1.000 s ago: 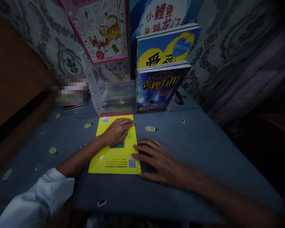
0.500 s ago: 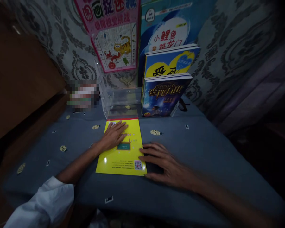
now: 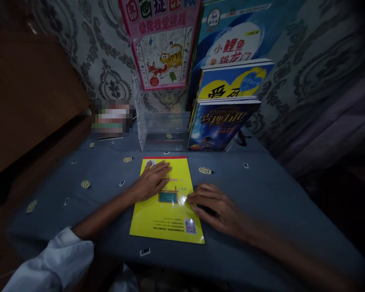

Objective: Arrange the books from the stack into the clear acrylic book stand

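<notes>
Blue-grey pineapple-print table (image 3: 261,194), yellow book (image 3: 170,211) flat on it; left hand (image 3: 153,180) atop, fingers extended, gripping nothing; right hand (image 3: 214,202), fingers bunched at book's right edge, hold unclear. Behind: clear rack (image 3: 162,144), upright books (image 3: 225,125), patterned wall (image 3: 301,73).

Gry-blue tbl (image 3: 270,202), yel bk (image 3: 170,213) lying flat, clr rack (image 3: 155,144)

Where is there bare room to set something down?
Right of the right hand, the blue-grey patterned cloth lies bare; another patch lies between the left forearm and the clear plastic rack. Crowded: the rack's right side, packed with upright books, and the yellow booklet under the left hand.
</notes>
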`<act>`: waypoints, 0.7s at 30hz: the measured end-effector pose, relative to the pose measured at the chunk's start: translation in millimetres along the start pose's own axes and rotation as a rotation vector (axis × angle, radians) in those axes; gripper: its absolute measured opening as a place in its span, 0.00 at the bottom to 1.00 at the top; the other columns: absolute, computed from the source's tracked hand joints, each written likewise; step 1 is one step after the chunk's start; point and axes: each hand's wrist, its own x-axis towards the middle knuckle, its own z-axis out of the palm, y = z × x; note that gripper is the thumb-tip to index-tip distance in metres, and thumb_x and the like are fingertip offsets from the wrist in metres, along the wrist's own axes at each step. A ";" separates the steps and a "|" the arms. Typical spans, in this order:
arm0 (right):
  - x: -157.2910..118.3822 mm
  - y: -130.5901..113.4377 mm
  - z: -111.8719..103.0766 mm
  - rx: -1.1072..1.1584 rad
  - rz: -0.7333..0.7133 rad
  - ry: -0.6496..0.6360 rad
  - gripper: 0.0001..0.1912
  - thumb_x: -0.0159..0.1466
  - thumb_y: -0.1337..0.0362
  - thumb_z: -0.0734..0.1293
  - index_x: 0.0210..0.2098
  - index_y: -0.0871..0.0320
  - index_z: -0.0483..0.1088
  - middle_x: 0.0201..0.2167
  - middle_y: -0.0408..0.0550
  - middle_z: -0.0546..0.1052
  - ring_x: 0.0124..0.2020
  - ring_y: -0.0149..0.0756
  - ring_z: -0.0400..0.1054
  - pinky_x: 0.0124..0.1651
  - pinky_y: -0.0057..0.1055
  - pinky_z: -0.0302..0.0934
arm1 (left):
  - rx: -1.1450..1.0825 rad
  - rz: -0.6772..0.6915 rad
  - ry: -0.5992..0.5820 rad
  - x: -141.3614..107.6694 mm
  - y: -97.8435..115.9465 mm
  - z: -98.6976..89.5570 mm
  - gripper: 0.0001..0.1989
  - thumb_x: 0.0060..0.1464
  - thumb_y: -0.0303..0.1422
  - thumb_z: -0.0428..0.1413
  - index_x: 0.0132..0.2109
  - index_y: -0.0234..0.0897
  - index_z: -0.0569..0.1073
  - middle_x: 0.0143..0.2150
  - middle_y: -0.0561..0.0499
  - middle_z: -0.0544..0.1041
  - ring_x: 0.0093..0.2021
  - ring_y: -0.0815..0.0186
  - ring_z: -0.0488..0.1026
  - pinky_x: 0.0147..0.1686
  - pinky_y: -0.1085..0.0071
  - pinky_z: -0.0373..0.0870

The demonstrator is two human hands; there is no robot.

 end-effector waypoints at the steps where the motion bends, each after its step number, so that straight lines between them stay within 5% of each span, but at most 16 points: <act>1: 6.2 2.3 0.8 -0.010 0.008 -0.009 0.13 0.72 0.65 0.60 0.43 0.58 0.77 0.39 0.54 0.83 0.41 0.42 0.76 0.47 0.44 0.70 | 0.015 0.016 0.022 -0.6 -4.0 -1.8 0.21 0.71 0.37 0.44 0.65 0.37 0.66 0.69 0.42 0.67 0.71 0.57 0.60 0.69 0.47 0.53; 5: 32.9 14.2 10.9 -0.066 0.048 -0.070 0.15 0.72 0.64 0.60 0.51 0.61 0.76 0.50 0.59 0.81 0.52 0.47 0.74 0.55 0.48 0.69 | 0.184 -0.035 0.145 -4.1 -19.2 -12.8 0.17 0.68 0.30 0.46 0.57 0.32 0.73 0.59 0.38 0.76 0.59 0.54 0.72 0.60 0.53 0.68; 11: 83.4 32.7 48.5 -0.116 0.088 -0.197 0.25 0.73 0.61 0.58 0.66 0.67 0.63 0.67 0.64 0.66 0.71 0.48 0.56 0.71 0.51 0.54 | 0.338 -0.181 0.205 -6.6 -23.5 -20.1 0.12 0.67 0.28 0.47 0.48 0.34 0.74 0.50 0.41 0.79 0.48 0.54 0.75 0.51 0.56 0.72; 16: 111.6 41.4 72.1 -0.145 0.131 -0.283 0.30 0.72 0.60 0.58 0.68 0.71 0.57 0.71 0.66 0.57 0.74 0.50 0.45 0.74 0.53 0.46 | 0.340 -0.214 0.170 -4.5 -19.3 -17.5 0.08 0.67 0.28 0.48 0.44 0.36 0.72 0.47 0.43 0.77 0.47 0.56 0.73 0.48 0.59 0.72; 21: 110.5 40.5 72.3 -0.186 0.138 -0.281 0.30 0.72 0.59 0.58 0.68 0.70 0.57 0.71 0.66 0.57 0.74 0.49 0.44 0.74 0.52 0.45 | 0.339 -0.223 0.134 -3.3 -18.3 -18.1 0.07 0.66 0.26 0.48 0.43 0.37 0.71 0.46 0.43 0.75 0.47 0.55 0.72 0.48 0.57 0.71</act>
